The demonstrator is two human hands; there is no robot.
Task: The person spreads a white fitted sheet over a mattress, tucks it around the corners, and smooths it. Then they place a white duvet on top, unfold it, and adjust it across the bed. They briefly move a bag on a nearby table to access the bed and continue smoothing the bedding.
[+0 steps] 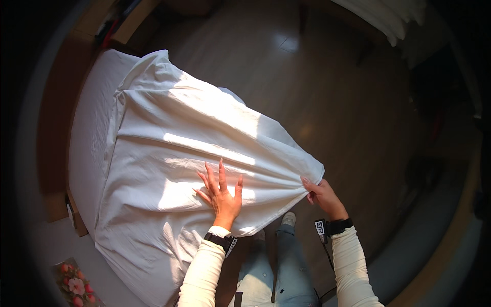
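Observation:
A large white sheet (143, 120) lies over a bed, wrinkled, with bright sun patches across it. At its right corner, beyond the bed, my right hand (324, 196) pinches the cloth between thumb and fingers. Folds fan out leftward from that grip, and the corner is drawn taut. My left hand (222, 198) is open above or on the middle of the sheet, its fingers spread; whether it presses on the cloth I cannot tell. Each of my wrists wears a black strap with a small device.
A white-covered mattress (84, 133) shows at the left, against a brown wooden headboard (53, 128). Beyond the sheet stretches a dark floor (327, 97). A flower-patterned item (76, 284) is at lower left. White fabric (386, 18) hangs at upper right. My legs stand beside the bed.

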